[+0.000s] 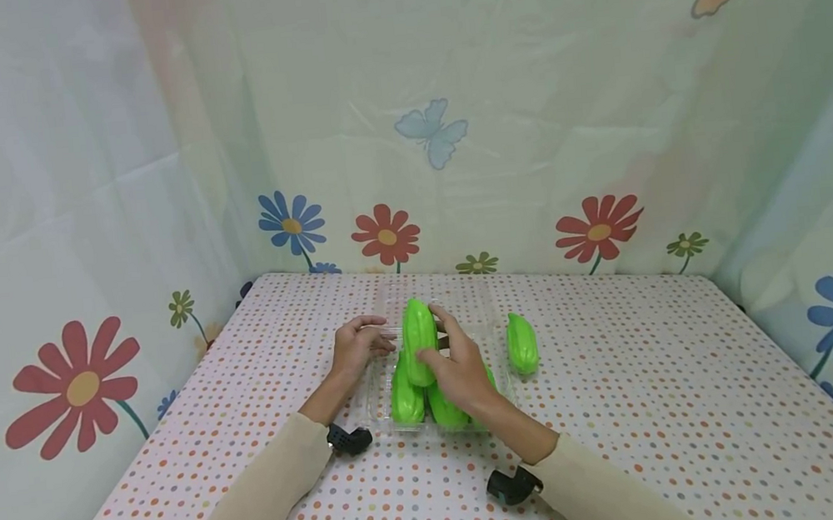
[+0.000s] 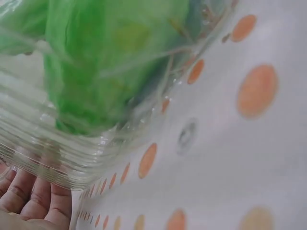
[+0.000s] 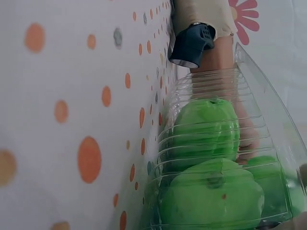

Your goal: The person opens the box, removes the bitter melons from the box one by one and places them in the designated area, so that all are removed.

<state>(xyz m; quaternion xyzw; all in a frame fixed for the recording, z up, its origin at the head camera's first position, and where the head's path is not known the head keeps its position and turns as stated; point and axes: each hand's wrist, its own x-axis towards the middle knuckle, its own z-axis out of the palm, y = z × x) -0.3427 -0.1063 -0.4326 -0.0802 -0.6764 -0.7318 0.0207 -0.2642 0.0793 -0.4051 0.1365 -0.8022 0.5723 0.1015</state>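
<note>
My right hand [image 1: 465, 372] holds a bright green, ridged toy vegetable [image 1: 419, 335] upright over a clear plastic box, thumb on its near face and fingers along its right side. Under it, more green toy vegetables [image 1: 407, 395] lie in the box [image 1: 383, 424]; the right wrist view shows rounded ends of the vegetables [image 3: 211, 196] through the ribbed wall. My left hand [image 1: 355, 348] is at the box's left side, its fingers bent loosely toward the rim. In the left wrist view its fingers [image 2: 41, 201] lie against the ribbed outer wall.
Another green toy vegetable [image 1: 522, 344] lies on the dotted tablecloth [image 1: 623, 374], right of the box. The box's clear lid [image 1: 457, 291] stands raised at the back. Flowered cloth walls [image 1: 500, 185] enclose the table's back and sides.
</note>
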